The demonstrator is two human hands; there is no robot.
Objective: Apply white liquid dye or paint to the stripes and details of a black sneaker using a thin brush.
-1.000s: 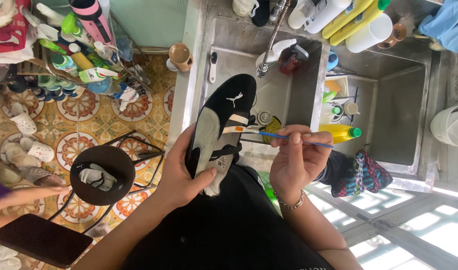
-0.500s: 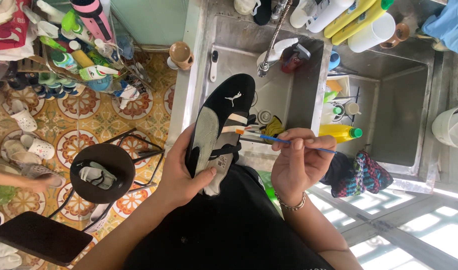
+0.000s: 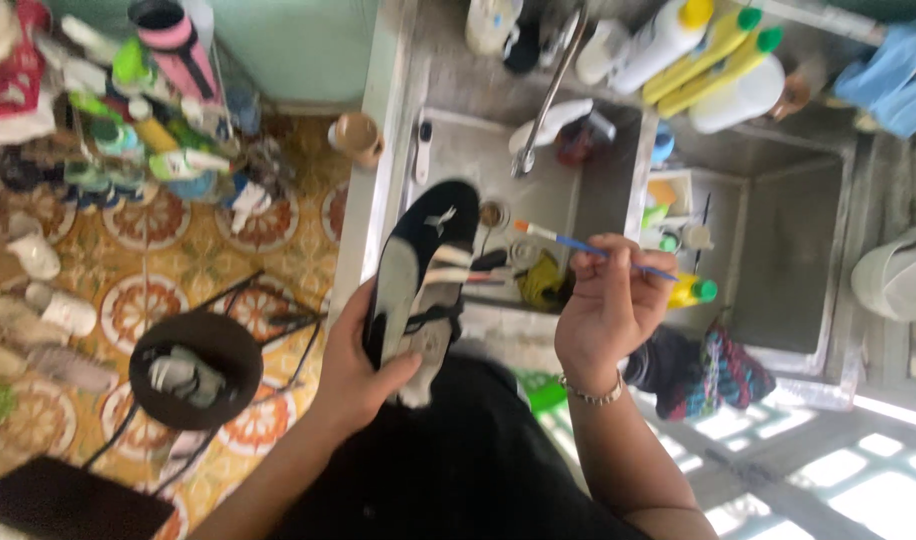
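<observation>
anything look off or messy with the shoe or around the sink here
Nothing is damaged or spilled. The left hand holds the black shoe sole-side up over the sink, and the right hand pinches a thin blue brush beside it. The only mess is loose shoes scattered on the tiled floor.

Shoe was black w/ grey-white panels; brush just right of it, blue handle. Yellow bottles w/ green caps beyond shoe. Floor tiles left: orange-cream.

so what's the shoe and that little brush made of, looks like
Shoe: black upper, probably matte fabric or suede, no shine; the pale sole looks like rubber. Brush in the right hand: thin blue handle, glossy, likely plastic; its tip is too small to tell.
</observation>
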